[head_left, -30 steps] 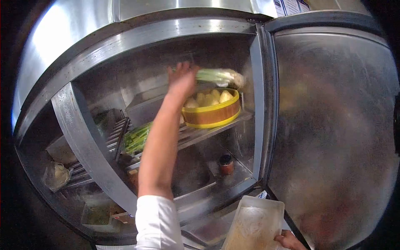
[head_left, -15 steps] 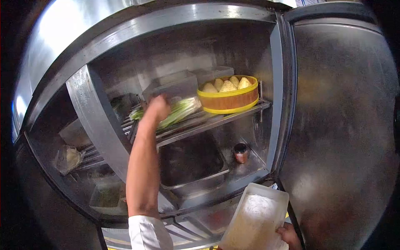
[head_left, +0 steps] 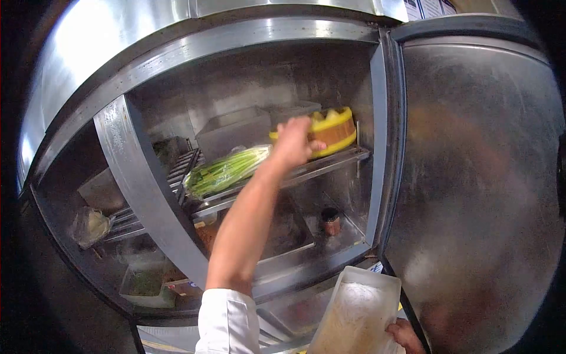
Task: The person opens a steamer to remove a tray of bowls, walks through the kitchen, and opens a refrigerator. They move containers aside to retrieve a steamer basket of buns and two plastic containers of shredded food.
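My left hand (head_left: pixel 292 140) reaches into the refrigerator and grips the near side of a round bamboo steamer (head_left: pixel 338 135) with yellow bands. The thumb lies against its outer wall, and the other fingers curl at the rim, partly hidden. Pale yellowish pieces (head_left: pixel 332 114) show inside the steamer, blurred. Left of it on the wire shelf lies a plastic-wrapped bunch of green stalks (head_left: pixel 227 171), beneath my forearm's reach. Low in front, my right hand (head_left: pixel 405 335) holds a rectangular, whitish translucent tub (head_left: pixel 357 307) by its right edge, tilted, its inside looking pale.
Behind the stalks stand grey rectangular containers (head_left: pixel 233 131). On the lower level are a dark-lidded jar (head_left: pixel 331 222) and a large metal pan (head_left: pixel 289 236). A steel post (head_left: pixel 138 171) divides the compartments. At right the refrigerator door (head_left: pixel 471 177) stands open.
My left hand has moved right, from over the green stalks to the bamboo steamer, which now looks more tilted. The right hand still holds the tub. The view has shifted slightly.
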Demonstrator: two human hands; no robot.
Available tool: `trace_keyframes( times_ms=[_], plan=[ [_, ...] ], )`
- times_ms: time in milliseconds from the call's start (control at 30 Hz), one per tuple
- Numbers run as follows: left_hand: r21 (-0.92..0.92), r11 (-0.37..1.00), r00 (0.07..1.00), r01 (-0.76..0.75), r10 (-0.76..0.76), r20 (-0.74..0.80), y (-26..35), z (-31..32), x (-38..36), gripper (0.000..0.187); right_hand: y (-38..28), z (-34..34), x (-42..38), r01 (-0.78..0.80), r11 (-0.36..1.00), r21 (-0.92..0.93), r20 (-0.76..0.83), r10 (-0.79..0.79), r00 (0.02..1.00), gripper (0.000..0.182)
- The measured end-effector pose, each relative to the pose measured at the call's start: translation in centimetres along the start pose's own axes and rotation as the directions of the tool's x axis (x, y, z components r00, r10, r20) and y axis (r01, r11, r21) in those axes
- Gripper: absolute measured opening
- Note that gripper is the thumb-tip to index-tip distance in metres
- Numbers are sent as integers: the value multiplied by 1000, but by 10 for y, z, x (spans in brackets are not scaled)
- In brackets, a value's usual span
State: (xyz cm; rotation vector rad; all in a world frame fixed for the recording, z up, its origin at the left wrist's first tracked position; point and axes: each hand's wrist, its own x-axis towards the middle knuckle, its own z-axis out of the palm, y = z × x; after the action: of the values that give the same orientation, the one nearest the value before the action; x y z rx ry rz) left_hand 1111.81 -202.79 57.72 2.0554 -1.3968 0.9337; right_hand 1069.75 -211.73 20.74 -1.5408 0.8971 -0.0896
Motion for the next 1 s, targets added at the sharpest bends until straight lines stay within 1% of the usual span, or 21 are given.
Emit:
trace_keyframes(
  times_ms=[33,67,100,133,167,200,233,267,333,367,433,467,567,667,767,800,833,867,900,967,1000],
  plan=[
    [-14,1000,999,16,-17,-36,-6,-6,7,52,13,-1,11,20,1000,21,5,-20,1000,42],
    [-105,994,998,37,-43,-55,-13,-14,15,49,27,-2,17,37,998,43,10,-37,999,43],
    [-226,968,992,106,-120,-48,-19,-25,22,46,21,-2,10,17,1000,2,29,-17,999,43],
    [-379,913,985,147,-170,-27,-30,-32,31,50,4,-2,4,1,999,-38,47,1,999,43],
    [-499,851,975,163,-216,-51,-21,-50,31,46,-8,-1,-1,-11,997,-75,62,16,998,43],
    [-511,837,969,197,-247,-32,-12,-70,32,43,-10,0,-4,-3,998,-58,58,6,998,43],
    [-510,843,974,172,-224,-42,-13,-82,34,41,-12,0,-6,11,999,-41,52,-9,999,42],
    [-418,892,974,171,-218,-66,-3,-99,33,40,-12,0,-6,25,999,-25,46,-24,999,42],
    [-371,920,981,125,-171,-95,7,-119,30,39,-2,-1,0,28,999,-34,64,-25,998,42],
    [-259,963,988,75,-106,-108,13,-129,28,38,2,-2,3,30,999,-39,73,-27,997,43],
    [-26,999,994,-28,25,-108,24,-145,18,36,-3,-6,4,-26,991,-128,82,37,996,41],
    [0,999,995,-50,50,-91,27,-149,10,37,-4,-6,4,-54,984,-171,87,70,994,40],
    [66,993,995,-99,101,-23,39,-164,-19,43,1,-6,6,44,996,-74,100,-37,994,39],
    [159,966,978,-204,208,-7,50,-175,-53,44,2,-10,7,92,991,-93,97,-83,992,37],
    [123,988,996,-90,86,35,59,-188,-81,42,55,-11,36,298,954,37,110,-301,947,35],
    [96,995,999,-21,17,35,58,-192,-89,43,42,-12,25,237,971,-8,127,-234,964,35],
    [123,992,1000,-9,6,21,59,-197,-94,42,6,-14,9,184,981,-57,144,-174,974,34],
    [151,988,1000,7,-9,9,60,-202,-100,41,-12,-16,-1,130,985,-110,161,-111,981,34],
    [158,986,999,52,-50,-17,62,-206,-105,40,-5,-15,1,175,984,-6,168,-172,971,34],
    [165,976,989,145,-136,-61,66,-210,-117,39,2,-19,4,170,985,-3,213,-165,963,37],
    [155,980,991,125,-114,-75,68,-213,-122,38,2,-20,3,167,986,-2,232,-162,959,39]
  ],
)
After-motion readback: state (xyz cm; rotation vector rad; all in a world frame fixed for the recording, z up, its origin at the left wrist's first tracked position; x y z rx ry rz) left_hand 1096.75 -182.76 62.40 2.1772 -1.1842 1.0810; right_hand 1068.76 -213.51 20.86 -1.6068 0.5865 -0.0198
